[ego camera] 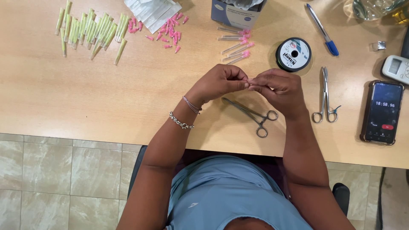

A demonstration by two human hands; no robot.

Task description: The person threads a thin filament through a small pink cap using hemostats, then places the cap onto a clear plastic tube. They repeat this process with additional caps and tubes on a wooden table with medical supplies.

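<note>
My left hand (pixel 219 83) and my right hand (pixel 279 87) meet fingertip to fingertip above the wooden table (pixel 106 98). Both pinch one small item between them; a trace of pink shows at the fingertips, but the item is too small to name. Steel forceps (pixel 251 116) lie on the table just below my hands. A black spool of line (pixel 293 54) sits just beyond my right hand. Several capped needles with pink hubs (pixel 236 44) lie beyond my hands.
A second pair of steel forceps (pixel 325 97) lies right of my hands, then a phone (pixel 382 113) showing a timer. A blue box (pixel 236 12), loose pink caps (pixel 170 32), yellow-green sleeves (pixel 91 30), a blue pen (pixel 322 30) and a white remote (pixel 396 68) lie farther back.
</note>
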